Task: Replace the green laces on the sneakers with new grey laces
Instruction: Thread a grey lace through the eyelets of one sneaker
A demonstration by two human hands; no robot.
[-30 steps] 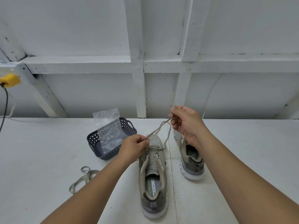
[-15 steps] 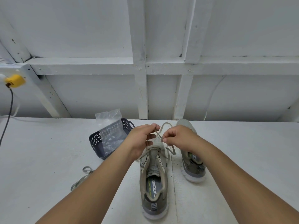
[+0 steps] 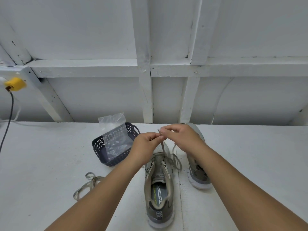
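- Lace (image 3: 162, 148) ran up from the near sneaker (image 3: 159, 185) eyelets to your hands, long axis almost upright, slack looping right.
- Your left hand (image 3: 146, 144) and right hand (image 3: 181, 139) met above the toe, both pinching the lace tip; about equally near.
- Two sneakers, far one (image 3: 197, 170) unlaced.
- One old lace (image 3: 88, 185) left, one basket (image 3: 115, 145), one bag (image 3: 114, 130).

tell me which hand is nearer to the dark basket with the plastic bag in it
Left. The left hand is just to the right of the basket, close to its rim. The right hand is farther right, beyond the left hand, above the sneakers.
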